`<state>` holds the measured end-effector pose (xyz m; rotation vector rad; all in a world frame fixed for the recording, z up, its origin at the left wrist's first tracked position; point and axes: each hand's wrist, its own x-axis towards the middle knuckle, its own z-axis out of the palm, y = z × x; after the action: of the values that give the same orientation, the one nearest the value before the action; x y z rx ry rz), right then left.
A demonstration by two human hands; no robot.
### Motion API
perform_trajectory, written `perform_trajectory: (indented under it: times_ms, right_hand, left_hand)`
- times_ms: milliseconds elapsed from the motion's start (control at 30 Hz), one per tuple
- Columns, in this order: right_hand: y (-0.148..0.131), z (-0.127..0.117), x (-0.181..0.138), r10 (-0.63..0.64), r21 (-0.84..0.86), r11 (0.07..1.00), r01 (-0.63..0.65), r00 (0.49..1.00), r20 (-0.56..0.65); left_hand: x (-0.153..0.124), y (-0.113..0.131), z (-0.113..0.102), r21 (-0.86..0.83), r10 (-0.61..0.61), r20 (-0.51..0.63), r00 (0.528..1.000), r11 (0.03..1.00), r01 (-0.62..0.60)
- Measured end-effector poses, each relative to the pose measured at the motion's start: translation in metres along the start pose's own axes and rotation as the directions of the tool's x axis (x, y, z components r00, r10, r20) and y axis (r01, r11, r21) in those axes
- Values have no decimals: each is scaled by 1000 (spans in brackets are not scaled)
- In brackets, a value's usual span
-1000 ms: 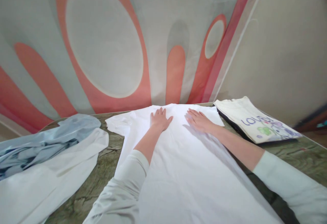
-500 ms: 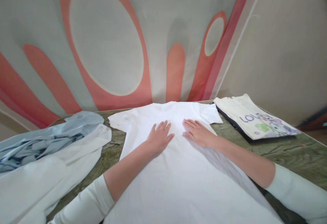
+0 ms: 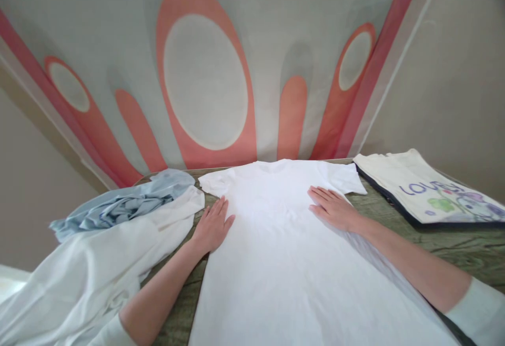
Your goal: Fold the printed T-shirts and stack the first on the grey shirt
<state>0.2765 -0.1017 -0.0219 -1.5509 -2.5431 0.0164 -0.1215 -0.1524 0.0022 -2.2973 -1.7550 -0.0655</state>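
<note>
A white T-shirt [image 3: 284, 251] lies spread out on the wooden table [image 3: 453, 251], its neckline and short sleeves toward the far edge. At the shirt's left side edge, just below the sleeve, my left hand [image 3: 213, 225] rests palm down with the thumb apart from the other fingers. My right hand [image 3: 331, 209] lies flat on the upper right of the shirt, fingers stretched out toward the left. Neither hand grips the fabric. Small wrinkles show across the chest and lower part of the shirt.
On the left lie a crumpled light blue garment [image 3: 130, 206] and a rumpled white garment [image 3: 98, 262]. A cream cloth piece [image 3: 418, 177] with purple lettering and a drawing sits on something dark at the right. Behind the table stands a panel [image 3: 264, 46] with coral shapes.
My left hand has slid left across the shirt from its middle to its side edge. My right hand keeps its place on the shirt. The camera view has shifted left.
</note>
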Motion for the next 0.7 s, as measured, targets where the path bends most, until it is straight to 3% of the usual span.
perform_trajectory:
  times_ms: [100, 200, 300, 367, 700]
  right_hand:
    - [-6, -4, -4, -19, 10, 1000, 19, 999, -34]
    - [-26, -13, -19, -110, 36, 993, 112, 992, -54]
    - [-50, -21, -39, -233, 103, 968, 229, 972, 25]
    - [-59, -23, -48, -252, 123, 963, 242, 965, 73]
    - [-24, -11, -25, -152, 99, 984, 145, 986, 67]
  left_hand:
    - [-16, 15, -20, 25, 15, -38, 999, 1000, -14]
    - [-27, 43, -40, -43, 149, 1, 989, 988, -149]
    - [-34, 62, -47, -129, 249, 77, 966, 963, -238]
    - [-36, 66, -44, -159, 262, 102, 960, 957, -244]
    - [-13, 60, -28, -173, 255, 87, 963, 956, -238]
